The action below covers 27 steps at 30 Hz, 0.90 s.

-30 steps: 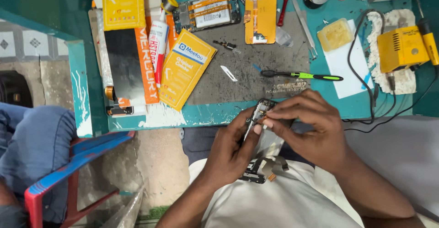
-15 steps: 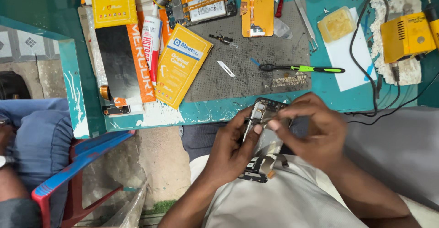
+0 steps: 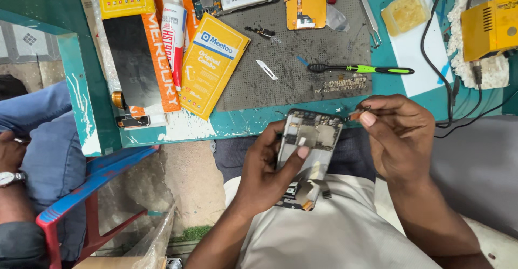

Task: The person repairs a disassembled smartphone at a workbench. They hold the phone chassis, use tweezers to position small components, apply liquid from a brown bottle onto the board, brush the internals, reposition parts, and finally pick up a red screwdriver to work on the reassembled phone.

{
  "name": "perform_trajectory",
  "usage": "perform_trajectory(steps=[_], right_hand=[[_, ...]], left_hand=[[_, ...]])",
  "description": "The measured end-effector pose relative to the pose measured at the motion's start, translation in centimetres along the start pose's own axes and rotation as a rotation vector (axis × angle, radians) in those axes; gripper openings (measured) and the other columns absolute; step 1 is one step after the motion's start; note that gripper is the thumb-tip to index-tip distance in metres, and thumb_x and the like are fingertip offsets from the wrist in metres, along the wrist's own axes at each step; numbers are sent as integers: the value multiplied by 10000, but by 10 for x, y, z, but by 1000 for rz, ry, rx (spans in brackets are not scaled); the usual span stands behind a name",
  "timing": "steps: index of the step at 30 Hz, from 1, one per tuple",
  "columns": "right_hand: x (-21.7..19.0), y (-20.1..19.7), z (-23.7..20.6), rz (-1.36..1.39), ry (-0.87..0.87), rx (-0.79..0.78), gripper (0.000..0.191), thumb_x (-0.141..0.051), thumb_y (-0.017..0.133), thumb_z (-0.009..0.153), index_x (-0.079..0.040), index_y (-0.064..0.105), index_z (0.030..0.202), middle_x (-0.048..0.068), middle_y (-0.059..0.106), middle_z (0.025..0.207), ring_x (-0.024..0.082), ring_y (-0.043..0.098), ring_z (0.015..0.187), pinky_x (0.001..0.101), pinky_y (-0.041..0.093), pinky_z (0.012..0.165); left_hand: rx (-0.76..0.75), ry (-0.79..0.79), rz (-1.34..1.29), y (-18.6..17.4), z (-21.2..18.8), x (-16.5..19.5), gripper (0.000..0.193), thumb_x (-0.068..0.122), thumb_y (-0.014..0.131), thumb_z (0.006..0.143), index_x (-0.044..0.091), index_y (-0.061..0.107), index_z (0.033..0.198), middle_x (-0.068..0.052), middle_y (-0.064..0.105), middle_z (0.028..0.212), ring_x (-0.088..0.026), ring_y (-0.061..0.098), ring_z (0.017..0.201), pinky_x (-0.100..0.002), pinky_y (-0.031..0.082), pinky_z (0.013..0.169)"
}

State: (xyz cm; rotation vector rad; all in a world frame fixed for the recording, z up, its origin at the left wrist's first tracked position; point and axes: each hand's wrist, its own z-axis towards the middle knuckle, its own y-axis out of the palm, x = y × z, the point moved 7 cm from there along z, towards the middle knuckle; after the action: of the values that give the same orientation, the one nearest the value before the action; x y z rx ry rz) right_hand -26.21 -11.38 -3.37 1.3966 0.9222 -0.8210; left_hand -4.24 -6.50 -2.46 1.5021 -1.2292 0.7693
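Phone frame upright in your left hand, small tool pinched in your right

Your left hand (image 3: 264,166) is clamped on the opened phone (image 3: 310,139), thumb across its bare insides; its long axis runs away from you, top end over the counter (image 3: 410,80) edge. Your right hand (image 3: 402,137) sits just to the phone's right, fingers pressed together on a thin tool (image 3: 357,114) whose tip points left at the upper right corner, the nearer hand to that spot. On the counter lie a grey mat (image 3: 307,48), a green-handled screwdriver (image 3: 361,69), tweezers (image 3: 367,7) and yellow packets (image 3: 213,64). Another person's arm shows far left.
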Motion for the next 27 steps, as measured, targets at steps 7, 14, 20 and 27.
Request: perform_trajectory(steps=[7,14,20,27], right_hand=[[27,-16,12,118,97,48,128,109,611,1018,52,661,1121,193,736,1071,220,719,954,347,585,886],[48,-17,13,221,211,88,196,77,608,1016,32,678,1194,186,740,1064,218,715,912,329,584,828],[56,-19,16,216,231,72,160,71,618,1031,35,677,1175,194,739,1058,226,718,904,330,585,812],[51,-7,34,-104,90,51,116,96,671,1018,36,676,1117,177,735,1077,229,732,997,331,600,881]], left_hand=[[141,32,-11,-30,1,-18,143,18,683,1015,-12,566,1090,-71,737,1004,-75,633,905,-232,499,810],[162,56,-18,-37,2,-26,146,0,670,1008,-13,590,1130,-77,725,1063,-95,643,979,-254,505,887],[177,19,-74,-38,6,-30,210,20,662,992,-13,596,1189,-82,742,1097,-114,671,1012,-270,521,911],[162,65,-24,-32,8,-10,307,-21,668,974,-33,570,1265,-79,726,1132,-115,662,1046,-263,516,931]])
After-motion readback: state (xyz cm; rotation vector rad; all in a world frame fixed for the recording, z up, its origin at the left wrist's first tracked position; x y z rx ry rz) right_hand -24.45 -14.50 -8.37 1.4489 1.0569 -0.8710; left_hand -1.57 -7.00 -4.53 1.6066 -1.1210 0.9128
